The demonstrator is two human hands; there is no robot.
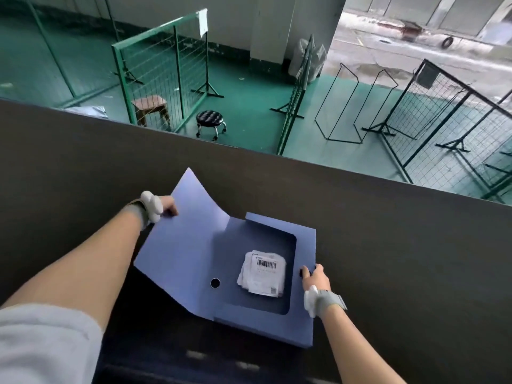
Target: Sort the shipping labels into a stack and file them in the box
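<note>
A person's left hand grips the lid of a blue box while the right hand pinches its far edge; the labels lie stacked inside. Closing carelessly risks scattering the loose stack.

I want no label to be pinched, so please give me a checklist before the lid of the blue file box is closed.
1. Stack of shipping labels lies inside the blue file box: ok.
2. Labels squared up: not ok, edges fan out.
3. Left hand grips the lid flap: ok.
4. Right hand holds the box's right edge: ok.
5. Labels clear of the closing edges: ok.
6. No labels left outside: cannot tell.
</note>
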